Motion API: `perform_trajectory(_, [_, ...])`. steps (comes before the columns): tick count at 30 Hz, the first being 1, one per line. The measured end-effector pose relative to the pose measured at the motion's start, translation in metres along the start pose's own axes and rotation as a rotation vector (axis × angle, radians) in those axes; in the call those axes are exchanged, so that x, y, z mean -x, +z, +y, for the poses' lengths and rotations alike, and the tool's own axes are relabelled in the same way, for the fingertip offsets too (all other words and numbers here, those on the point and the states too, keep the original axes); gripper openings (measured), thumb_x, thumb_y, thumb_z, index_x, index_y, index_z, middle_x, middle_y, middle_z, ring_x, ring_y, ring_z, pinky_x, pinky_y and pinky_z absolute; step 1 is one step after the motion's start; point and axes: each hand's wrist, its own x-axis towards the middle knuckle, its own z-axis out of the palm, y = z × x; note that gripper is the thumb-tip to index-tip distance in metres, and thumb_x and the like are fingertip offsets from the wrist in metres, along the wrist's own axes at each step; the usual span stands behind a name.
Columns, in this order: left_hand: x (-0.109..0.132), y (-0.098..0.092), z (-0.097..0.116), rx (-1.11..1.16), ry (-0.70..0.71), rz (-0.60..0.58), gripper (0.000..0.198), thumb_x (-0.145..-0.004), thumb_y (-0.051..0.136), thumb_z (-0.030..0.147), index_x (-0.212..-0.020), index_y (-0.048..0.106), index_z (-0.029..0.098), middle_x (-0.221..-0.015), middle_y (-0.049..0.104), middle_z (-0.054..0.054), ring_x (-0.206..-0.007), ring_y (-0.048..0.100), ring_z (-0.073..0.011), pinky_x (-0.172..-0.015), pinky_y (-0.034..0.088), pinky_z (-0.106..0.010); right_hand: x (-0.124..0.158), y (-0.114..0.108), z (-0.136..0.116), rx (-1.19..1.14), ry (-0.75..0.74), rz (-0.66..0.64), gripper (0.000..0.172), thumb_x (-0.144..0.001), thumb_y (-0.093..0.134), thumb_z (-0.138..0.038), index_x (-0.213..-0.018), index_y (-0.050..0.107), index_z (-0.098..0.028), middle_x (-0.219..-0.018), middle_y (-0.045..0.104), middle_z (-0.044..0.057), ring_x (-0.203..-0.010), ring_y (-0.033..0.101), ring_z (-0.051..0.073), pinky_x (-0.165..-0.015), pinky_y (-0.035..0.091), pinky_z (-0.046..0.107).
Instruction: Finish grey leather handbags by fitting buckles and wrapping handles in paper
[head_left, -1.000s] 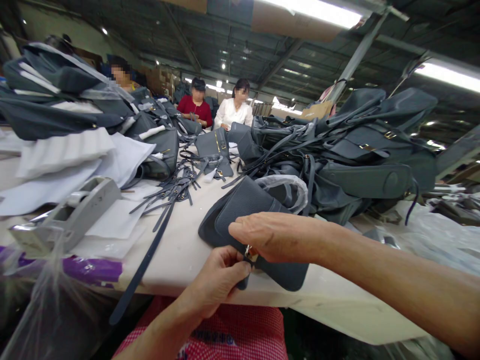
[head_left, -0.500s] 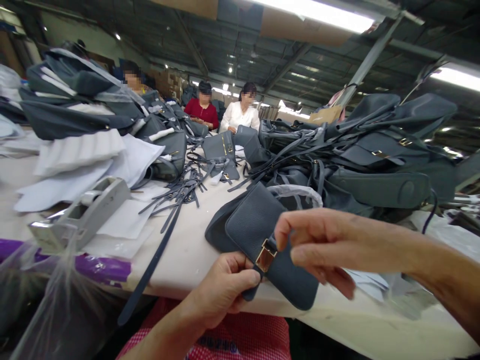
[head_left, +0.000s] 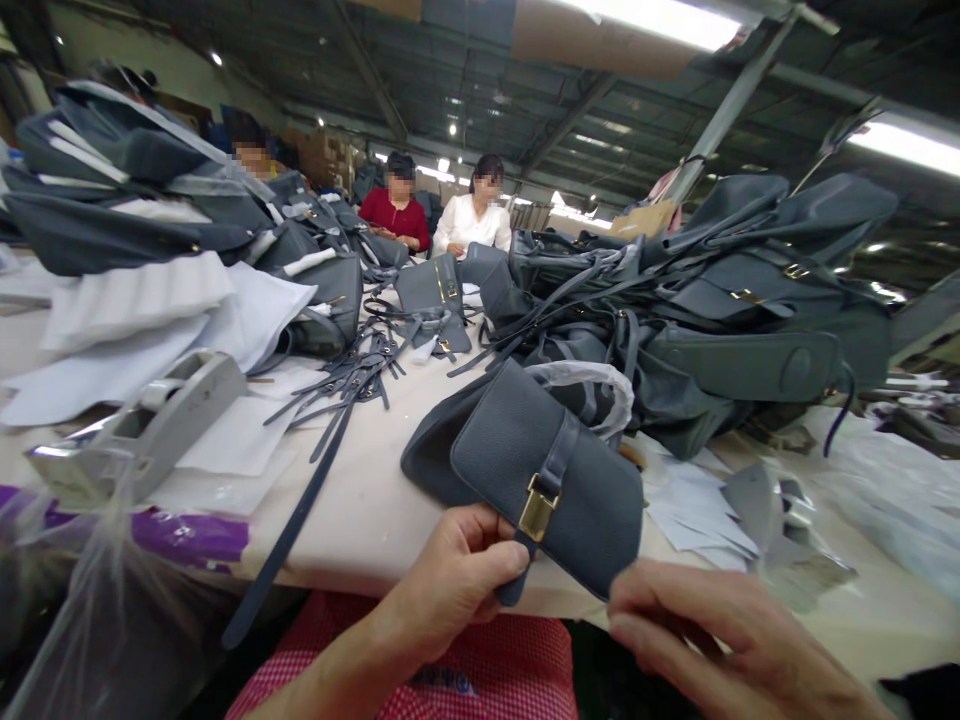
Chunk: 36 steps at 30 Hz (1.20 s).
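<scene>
A dark blue-grey leather handbag (head_left: 495,440) lies tilted at the table's front edge. Its flap carries a gold buckle (head_left: 538,508) with a short strap (head_left: 556,458) running through it. My left hand (head_left: 469,555) pinches the strap's lower end just below the buckle, thumb on top. At the flap's lower right corner, the thumb and forefinger of my right hand (head_left: 697,625) are closed on the edge; the other fingers curl under. The bag's handle (head_left: 619,385) is wrapped in clear plastic and arches up behind the flap.
Grey tape dispensers (head_left: 161,425) stand left and right. Loose straps (head_left: 319,500) trail over the front edge. More bags (head_left: 720,290) are heaped at right and left, with white papers (head_left: 701,510) beside me. Two co-workers (head_left: 472,220) sit across the table, another person further left.
My right hand has moved down from beside the buckle to the flap's lower right corner. The strap above the buckle now shows. My left hand keeps its pinch on the strap end.
</scene>
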Motion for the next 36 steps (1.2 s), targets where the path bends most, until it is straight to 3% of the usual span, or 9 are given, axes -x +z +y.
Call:
perform_trajectory(3, [0.001, 0.008, -0.003, -0.088, 0.039, 0.002, 0.023, -0.067, 0.064, 0.036, -0.073, 0.055, 0.016, -0.051, 0.041, 0.009, -0.038, 0.023, -0.0019, -0.037, 0.016, -0.019, -0.020, 0.002, -0.010, 0.045, -0.084, 0.280, 0.014, -0.090, 0.056, -0.022, -0.078, 0.064, -0.025, -0.066, 0.064, -0.003, -0.054, 0.059, 0.011, -0.049, 0.046, 0.018])
perform_trajectory(5, [0.002, 0.011, -0.004, -0.162, 0.083, 0.017, 0.022, -0.070, 0.062, 0.035, -0.075, 0.056, 0.015, -0.053, 0.042, 0.008, -0.040, 0.027, -0.0033, -0.039, 0.021, -0.019, -0.028, 0.009, -0.011, 0.044, -0.125, 0.360, 0.010, -0.090, 0.056, -0.020, -0.084, 0.064, -0.024, -0.074, 0.065, -0.001, -0.061, 0.062, 0.012, -0.055, 0.049, 0.019])
perform_trajectory(9, [0.003, 0.016, -0.007, -0.297, 0.154, 0.042, 0.019, -0.075, 0.057, 0.033, -0.075, 0.057, 0.014, -0.057, 0.044, 0.006, -0.046, 0.035, -0.0059, -0.044, 0.028, -0.020, -0.030, 0.025, -0.007, 0.084, -0.110, 0.339, 0.009, -0.091, 0.054, -0.018, -0.086, 0.060, -0.024, -0.080, 0.064, -0.001, -0.070, 0.064, 0.013, -0.063, 0.050, 0.021])
perform_trajectory(14, [0.000, 0.019, -0.011, -0.384, 0.188, 0.059, 0.016, -0.077, 0.052, 0.029, -0.074, 0.058, 0.014, -0.059, 0.046, 0.004, -0.049, 0.036, -0.0067, -0.045, 0.029, -0.020, -0.031, 0.035, -0.007, 0.358, -0.129, 0.392, 0.021, -0.096, 0.043, -0.018, -0.079, 0.055, -0.023, -0.072, 0.058, 0.001, -0.061, 0.058, 0.016, -0.055, 0.040, 0.026])
perform_trajectory(18, [-0.002, 0.019, -0.010, -0.259, 0.122, 0.037, 0.017, -0.072, 0.057, 0.032, -0.075, 0.056, 0.015, -0.056, 0.045, 0.006, -0.043, 0.032, -0.0047, -0.041, 0.026, -0.019, -0.033, 0.039, -0.005, 0.516, -0.201, 0.493, 0.028, -0.096, 0.040, -0.018, -0.072, 0.053, -0.022, -0.064, 0.053, 0.001, -0.056, 0.052, 0.016, -0.055, 0.035, 0.028])
perform_trajectory(22, [-0.002, 0.014, -0.005, -0.070, 0.027, 0.020, 0.024, -0.067, 0.063, 0.038, -0.075, 0.053, 0.017, -0.049, 0.039, 0.011, -0.037, 0.021, -0.0020, -0.036, 0.016, -0.018, -0.015, 0.039, 0.010, 0.569, -0.175, 0.553, 0.032, -0.099, 0.039, -0.021, -0.070, 0.053, -0.022, -0.060, 0.053, 0.000, -0.050, 0.051, 0.015, -0.052, 0.034, 0.028])
perform_trajectory(28, [-0.006, 0.013, -0.010, -0.058, -0.004, 0.026, 0.025, -0.064, 0.064, 0.037, -0.074, 0.054, 0.016, -0.050, 0.042, 0.009, -0.036, 0.021, -0.0013, -0.036, 0.015, -0.018, 0.019, 0.030, 0.018, 0.381, -0.149, 0.325, 0.027, -0.101, 0.041, -0.031, -0.083, 0.060, -0.025, -0.060, 0.062, -0.004, -0.050, 0.059, 0.011, -0.048, 0.042, 0.022])
perform_trajectory(32, [-0.008, 0.021, -0.017, -0.145, 0.080, 0.016, 0.021, -0.070, 0.061, 0.033, -0.078, 0.059, 0.014, -0.052, 0.042, 0.009, -0.038, 0.023, -0.0022, -0.038, 0.019, -0.019, 0.006, 0.028, 0.005, 0.222, -0.088, 0.447, 0.012, -0.095, 0.051, -0.022, -0.098, 0.063, -0.024, -0.087, 0.069, 0.003, -0.073, 0.068, 0.013, -0.063, 0.053, 0.019])
perform_trajectory(36, [-0.005, 0.024, -0.019, -0.244, 0.197, 0.004, 0.018, -0.076, 0.057, 0.031, -0.077, 0.062, 0.013, -0.056, 0.045, 0.006, -0.042, 0.029, -0.0036, -0.040, 0.023, -0.019, -0.013, 0.040, 0.000, 0.102, -0.082, 0.538, 0.009, -0.093, 0.054, -0.018, -0.095, 0.062, -0.022, -0.086, 0.066, 0.002, -0.074, 0.067, 0.012, -0.065, 0.054, 0.018])
